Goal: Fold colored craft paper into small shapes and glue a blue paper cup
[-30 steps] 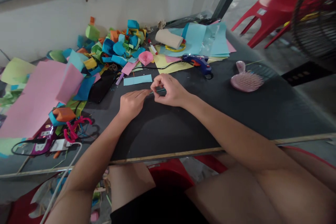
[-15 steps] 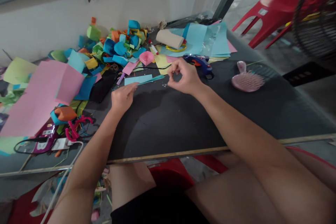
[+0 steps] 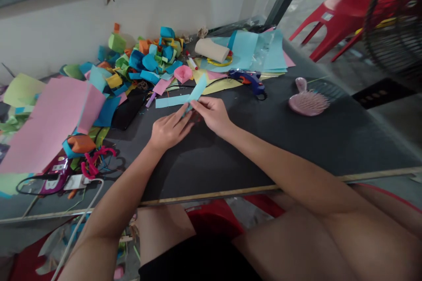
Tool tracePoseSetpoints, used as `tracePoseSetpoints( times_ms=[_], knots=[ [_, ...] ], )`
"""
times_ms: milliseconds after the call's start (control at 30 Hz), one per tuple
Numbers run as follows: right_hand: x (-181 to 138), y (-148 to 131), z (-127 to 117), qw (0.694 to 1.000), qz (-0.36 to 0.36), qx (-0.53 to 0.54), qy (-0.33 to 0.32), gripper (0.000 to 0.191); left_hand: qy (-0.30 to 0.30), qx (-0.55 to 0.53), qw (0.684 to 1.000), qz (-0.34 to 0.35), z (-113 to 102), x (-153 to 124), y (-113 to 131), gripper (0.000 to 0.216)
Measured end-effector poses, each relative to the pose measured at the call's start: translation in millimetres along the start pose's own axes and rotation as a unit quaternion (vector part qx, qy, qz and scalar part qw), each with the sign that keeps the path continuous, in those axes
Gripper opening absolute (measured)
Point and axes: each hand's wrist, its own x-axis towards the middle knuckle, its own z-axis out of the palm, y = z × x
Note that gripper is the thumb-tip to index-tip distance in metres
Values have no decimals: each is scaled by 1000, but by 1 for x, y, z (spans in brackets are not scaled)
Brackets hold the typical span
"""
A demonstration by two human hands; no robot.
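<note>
Light-blue paper strip (image 3: 198,89) pinched at lower end by both: left hand (image 3: 169,129) and right hand (image 3: 213,114) meeting there; long axis slanting up, away from person, over dark worktop (image 3: 296,140).

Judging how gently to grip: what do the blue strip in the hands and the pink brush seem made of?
Blue strip: probably thin matte paper; it curves upward from the pinch of left hand and right hand. Pink brush: likely moulded plastic, smooth with a slight sheen.
</note>
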Motion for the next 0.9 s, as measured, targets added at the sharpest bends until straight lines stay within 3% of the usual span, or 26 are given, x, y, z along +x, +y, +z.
tracePoseSetpoints(
  times_ms=[100, 233, 433, 533, 600, 700, 833, 900],
  knots=[
    [2, -2, -4, 1000, -2, 1, 5, 49, 32, -101, 987, -120, 2, 2, 3, 43],
    [2, -3, -6, 1000, -8, -13, -13, 48, 32, -235, 931, -278, 5, 4, 0, 31],
    [5, 0, -3, 999, -9, 36, 29, 45, 19, -354, 870, -343, 13, 5, 6, 30],
    [5, -3, -7, 996, -67, -17, 52, 38, 17, -395, 858, -327, 16, 5, 7, 40],
    [4, -7, -12, 981, -159, -105, 43, 29, 40, -391, 865, -311, 18, 5, 4, 48],
    [4, -14, -18, 927, -289, -239, -2, 18, 85, -343, 895, -273, 18, 5, 0, 42],
    [6, -15, -24, 866, -346, -360, -16, 22, 154, -212, 940, -220, 5, 8, -1, 33],
    [7, -12, -24, 843, -355, -405, -16, 24, 133, -102, 969, -181, -2, 9, -2, 37]
  ],
)
